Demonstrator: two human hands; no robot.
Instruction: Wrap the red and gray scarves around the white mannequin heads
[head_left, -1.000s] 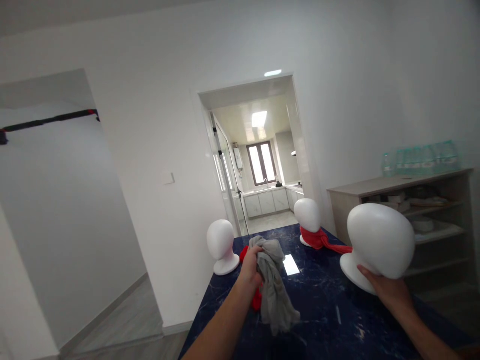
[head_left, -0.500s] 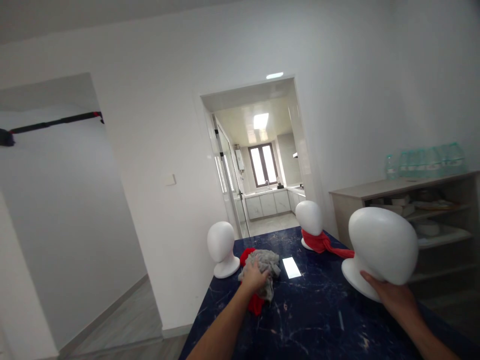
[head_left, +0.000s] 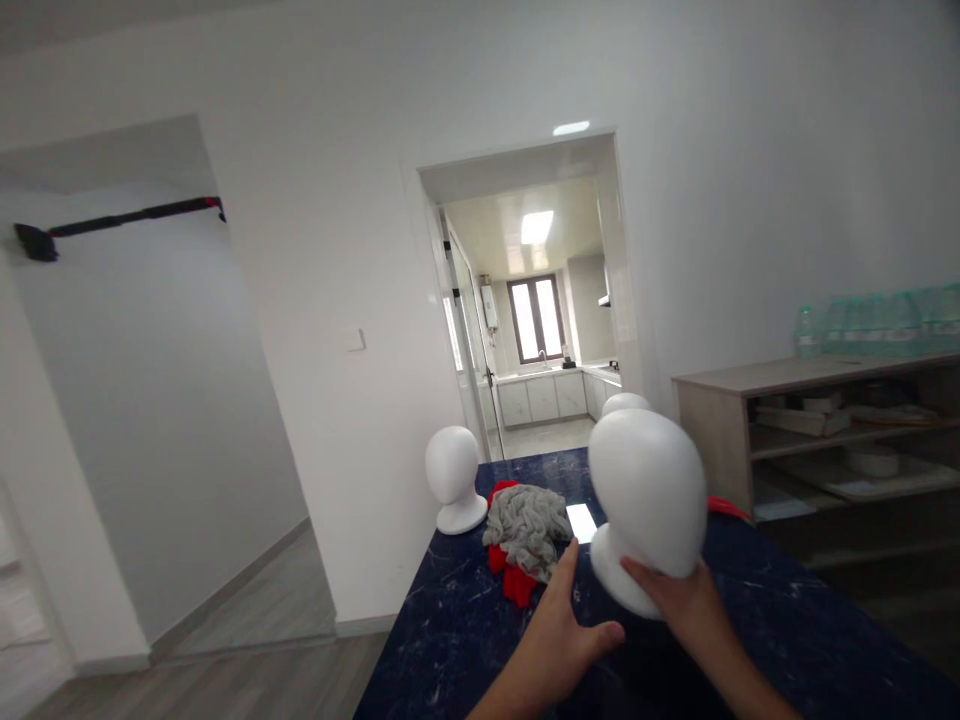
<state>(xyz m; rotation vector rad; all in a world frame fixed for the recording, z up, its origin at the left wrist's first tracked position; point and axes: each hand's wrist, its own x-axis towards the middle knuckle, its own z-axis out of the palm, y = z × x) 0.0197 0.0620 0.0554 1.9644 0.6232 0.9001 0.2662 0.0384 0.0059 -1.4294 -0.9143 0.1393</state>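
A white mannequin head (head_left: 649, 490) is gripped low down by my right hand (head_left: 679, 600), near its neck. Its base appears just above the dark blue table. My left hand (head_left: 559, 635) is open, thumb and fingers apart, left of that head and touching nothing I can see. Just beyond my left hand lies a crumpled grey cloth (head_left: 529, 525) on top of a bright red cloth (head_left: 519, 585). Another white mannequin head (head_left: 453, 475) stands at the table's left edge. A third mannequin head (head_left: 626, 402) shows only its top behind the held one.
The dark blue marbled table (head_left: 442, 620) reflects a bright light. Part of a red scarf (head_left: 726, 508) shows at its right side. A wooden shelf unit (head_left: 712, 435) on the right carries water bottles (head_left: 877, 325). Behind, a doorway opens onto a kitchen.
My right hand has brought the mannequin head leftward, so it now covers most of the far head. My left hand has let go of the grey cloth and come back toward me.
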